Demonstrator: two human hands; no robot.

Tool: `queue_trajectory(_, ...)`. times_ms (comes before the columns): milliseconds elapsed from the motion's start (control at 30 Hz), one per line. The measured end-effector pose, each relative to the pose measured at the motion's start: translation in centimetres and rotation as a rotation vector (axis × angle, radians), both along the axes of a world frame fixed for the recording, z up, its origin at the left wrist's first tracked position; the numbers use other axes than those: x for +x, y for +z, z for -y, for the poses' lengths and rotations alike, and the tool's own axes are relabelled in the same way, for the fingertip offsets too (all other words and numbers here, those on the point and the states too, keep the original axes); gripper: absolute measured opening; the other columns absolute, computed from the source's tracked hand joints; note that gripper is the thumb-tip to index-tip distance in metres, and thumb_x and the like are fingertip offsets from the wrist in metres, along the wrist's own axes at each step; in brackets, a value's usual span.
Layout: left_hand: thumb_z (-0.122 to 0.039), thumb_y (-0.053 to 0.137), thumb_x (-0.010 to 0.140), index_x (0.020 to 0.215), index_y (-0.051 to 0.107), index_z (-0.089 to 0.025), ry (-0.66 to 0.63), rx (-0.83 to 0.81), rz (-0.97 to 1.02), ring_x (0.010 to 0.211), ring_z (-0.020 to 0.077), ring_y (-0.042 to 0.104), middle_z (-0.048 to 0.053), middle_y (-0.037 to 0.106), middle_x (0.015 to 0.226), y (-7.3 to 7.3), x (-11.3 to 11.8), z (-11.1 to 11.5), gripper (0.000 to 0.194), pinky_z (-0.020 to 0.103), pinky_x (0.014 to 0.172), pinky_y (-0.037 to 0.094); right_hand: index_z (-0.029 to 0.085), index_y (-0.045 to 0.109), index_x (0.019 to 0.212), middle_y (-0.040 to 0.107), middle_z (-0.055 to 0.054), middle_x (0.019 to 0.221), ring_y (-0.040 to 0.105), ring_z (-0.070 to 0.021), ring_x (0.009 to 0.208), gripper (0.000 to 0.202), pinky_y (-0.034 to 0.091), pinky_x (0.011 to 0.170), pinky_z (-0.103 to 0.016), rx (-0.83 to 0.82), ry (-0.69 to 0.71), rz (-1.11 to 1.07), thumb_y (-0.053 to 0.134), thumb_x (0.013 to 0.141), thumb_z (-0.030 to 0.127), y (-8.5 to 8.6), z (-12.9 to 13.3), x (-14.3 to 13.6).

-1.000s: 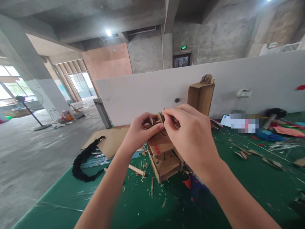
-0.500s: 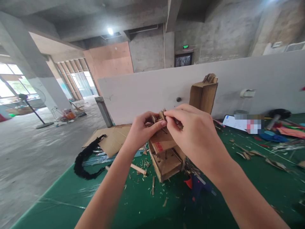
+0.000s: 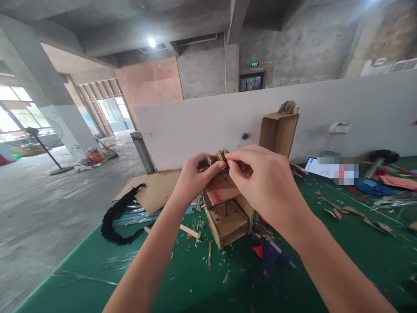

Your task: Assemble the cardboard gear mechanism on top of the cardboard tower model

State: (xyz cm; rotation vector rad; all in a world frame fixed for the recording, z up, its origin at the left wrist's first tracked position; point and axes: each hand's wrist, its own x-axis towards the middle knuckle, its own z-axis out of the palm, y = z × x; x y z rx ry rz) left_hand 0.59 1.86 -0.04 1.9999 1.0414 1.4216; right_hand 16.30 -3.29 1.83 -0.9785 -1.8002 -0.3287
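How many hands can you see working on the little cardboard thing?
2. The left hand pinches the small wooden piece from the left; the right hand pinches it from the right, above the cardboard model. No others show.

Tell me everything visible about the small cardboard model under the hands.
The cardboard model is a brown, box-like frame of corrugated card with an open front and thin sticks inside. A red print marks its sloped top panel. It stands on the green table among wood chips. The left hand and right hand pinch small pieces at its top.
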Motion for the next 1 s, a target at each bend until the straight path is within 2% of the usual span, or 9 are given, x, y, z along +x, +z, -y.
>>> queue_trajectory(233, -0.048, 0.065, 0.077, 0.084, 0.066, -0.015, -0.013, -0.013, 0.035, 0.064, 0.0115, 0.052, 0.003, 0.064, 0.074, -0.2, -0.1, -0.3, 0.033, 0.023, 0.057, 0.042, 0.016, 0.071, 0.081, 0.066, -0.004, 0.079, 0.057, -0.0122, 0.066, 0.021, 0.042, 0.061, -0.026, -0.071, 0.013, 0.043, 0.051, 0.085, 0.012, 0.0, 0.2, 0.1)
queue_trajectory(433, -0.049, 0.062, 0.078, 0.081, 0.064, -0.015, 0.026, -0.031, 0.022, 0.062, 0.0116, 0.049, 0.002, 0.060, 0.069, 0.0, -0.1, -0.3, 0.035, 0.024, 0.054, 0.039, 0.015, 0.071, 0.083, 0.063, -0.004, 0.077, 0.056, -0.0125, 0.065, 0.024, 0.041, 0.061, -0.027, -0.150, 0.011, 0.098, 0.047, 0.086, 0.011, -0.1, 0.2, 0.1)
queue_trajectory(700, -0.059, 0.054, 0.082, 0.069, 0.057, -0.017, 0.077, -0.077, -0.055, 0.053, 0.0098, 0.039, 0.000, 0.049, 0.060, 0.0, -0.1, -0.7, 0.044, 0.024, 0.047, 0.028, 0.015, 0.070, 0.087, 0.063, -0.005, 0.081, 0.058, -0.0132, 0.068, 0.024, 0.041, 0.065, -0.029, -0.187, 0.018, 0.132, 0.046, 0.087, 0.011, -0.4, -0.1, 0.1)
queue_trajectory(867, -0.062, 0.049, 0.082, 0.062, 0.052, -0.017, 0.133, -0.084, -0.063, 0.049, 0.0088, 0.032, -0.004, 0.034, 0.053, 0.0, 0.4, -0.7, 0.050, 0.025, 0.044, 0.022, 0.015, 0.070, 0.087, 0.063, -0.005, 0.082, 0.058, -0.0133, 0.068, 0.024, 0.041, 0.065, -0.029, -0.202, 0.010, 0.136, 0.046, 0.086, 0.011, -0.7, -0.6, 0.1)
queue_trajectory(933, -0.059, 0.050, 0.084, 0.072, 0.058, -0.016, 0.118, -0.073, -0.027, 0.051, 0.0091, 0.037, -0.003, 0.039, 0.055, -0.1, 0.6, -0.6, 0.045, 0.024, 0.045, 0.026, 0.015, 0.069, 0.088, 0.062, -0.005, 0.083, 0.058, -0.0137, 0.070, 0.024, 0.041, 0.066, -0.029, -0.205, 0.011, 0.137, 0.046, 0.087, 0.011, -0.8, -0.9, 0.1)
queue_trajectory(1000, -0.050, 0.052, 0.086, 0.100, 0.060, -0.019, 0.066, -0.041, 0.053, 0.058, 0.0098, 0.047, 0.000, 0.052, 0.069, -0.2, 0.9, -0.6, 0.036, 0.021, 0.050, 0.036, 0.015, 0.069, 0.089, 0.062, -0.006, 0.083, 0.058, -0.0143, 0.071, 0.025, 0.041, 0.067, -0.030, -0.204, 0.006, 0.136, 0.045, 0.087, 0.011, -1.0, -1.2, 0.1)
